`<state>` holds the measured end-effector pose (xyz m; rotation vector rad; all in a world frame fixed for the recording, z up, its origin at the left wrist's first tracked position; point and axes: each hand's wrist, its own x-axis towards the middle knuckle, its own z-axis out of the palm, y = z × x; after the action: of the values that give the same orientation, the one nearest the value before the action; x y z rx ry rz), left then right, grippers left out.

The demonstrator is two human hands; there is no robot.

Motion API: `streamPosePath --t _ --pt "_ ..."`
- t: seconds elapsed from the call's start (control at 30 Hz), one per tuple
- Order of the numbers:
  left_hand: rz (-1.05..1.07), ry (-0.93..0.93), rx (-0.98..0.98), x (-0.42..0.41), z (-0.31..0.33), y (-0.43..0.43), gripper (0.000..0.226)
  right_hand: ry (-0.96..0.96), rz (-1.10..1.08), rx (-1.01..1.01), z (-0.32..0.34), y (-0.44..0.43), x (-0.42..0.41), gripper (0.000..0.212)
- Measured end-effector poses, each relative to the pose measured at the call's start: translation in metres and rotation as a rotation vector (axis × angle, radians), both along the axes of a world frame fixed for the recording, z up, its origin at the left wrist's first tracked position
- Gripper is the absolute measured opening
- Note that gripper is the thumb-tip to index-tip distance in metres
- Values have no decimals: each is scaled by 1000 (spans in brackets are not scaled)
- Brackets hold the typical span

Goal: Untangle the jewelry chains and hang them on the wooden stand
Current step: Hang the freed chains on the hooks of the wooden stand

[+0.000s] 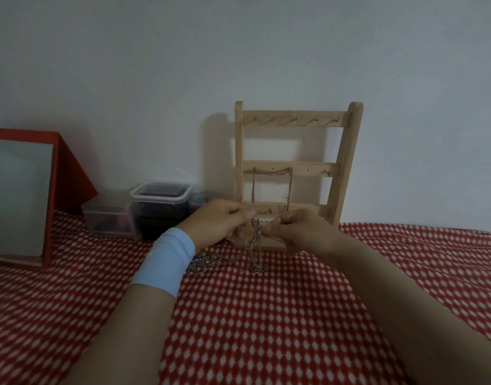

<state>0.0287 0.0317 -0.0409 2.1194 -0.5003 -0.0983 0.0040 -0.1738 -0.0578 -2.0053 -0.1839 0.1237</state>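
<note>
**Pinching a chain tangle in front of the stand**

Both hands are raised just above the cloth (266, 329), close together and right in front of the foot of the stand (343, 162). The left hand (219, 220) has its grip closed on the tangle (256, 234): thumb and forefinger pinch the top of it, and the other fingers are curled under. The right hand (300, 232) also has its grip closed on the tangle, its fingertips nipping the strands just to the right of the left hand's pinch. The two pinches nearly touch.

From the fingers the silver strands fall straight down to the cloth, where their lower end lies in a small knot. One loop swings off to the left under the left hand. It runs toward a heap (208, 262) of more chain that lies on the cloth beside the left wrist, partly hidden by a pale blue wristband (166, 262).

The stand is upright against the wall (238, 51), with three rails that carry small hooks. One chain (291, 184) already hangs from the middle rail, draped between two hooks with both ends dropping toward the bottom rail. The top rail's hooks (294, 119) are bare. The hands cover part of the bottom rail.

To the left of the stand, against the wall, sit a clear lidded tub (161, 194) with dark contents and a lower clear box (108, 220) touching its left side. Farther left a red-framed panel (51, 190) leans back.
</note>
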Motion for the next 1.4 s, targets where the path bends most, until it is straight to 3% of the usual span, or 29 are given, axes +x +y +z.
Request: streamPosePath --t 0.2,0.33,0.47,0.63,0.9,1.1,1.23,1.4 --pt "-50 123 114 1 -4 -2 26 -202 -66 -95 2 1 1 18" --pt "-168 245 224 -2 -7 -6 31 -180 -37 -71 3 4 -2 22" --pt "-117 151 298 2 -11 -5 28 -91 -15 75 6 8 -5 25" --pt "-77 109 190 2 -10 -4 28 4 11 204 11 6 -8 24" --pt "-78 114 53 -1 -10 -7 16 52 78 -83 12 5 -9 20" --pt "-99 86 80 1 -13 -8 19 155 85 23 11 6 -11 19" --pt "-53 50 77 2 -13 -12 17 119 119 24 9 5 -12 14" --pt "2 115 -84 3 -11 -15 11 93 -1 27 4 6 -7 16"
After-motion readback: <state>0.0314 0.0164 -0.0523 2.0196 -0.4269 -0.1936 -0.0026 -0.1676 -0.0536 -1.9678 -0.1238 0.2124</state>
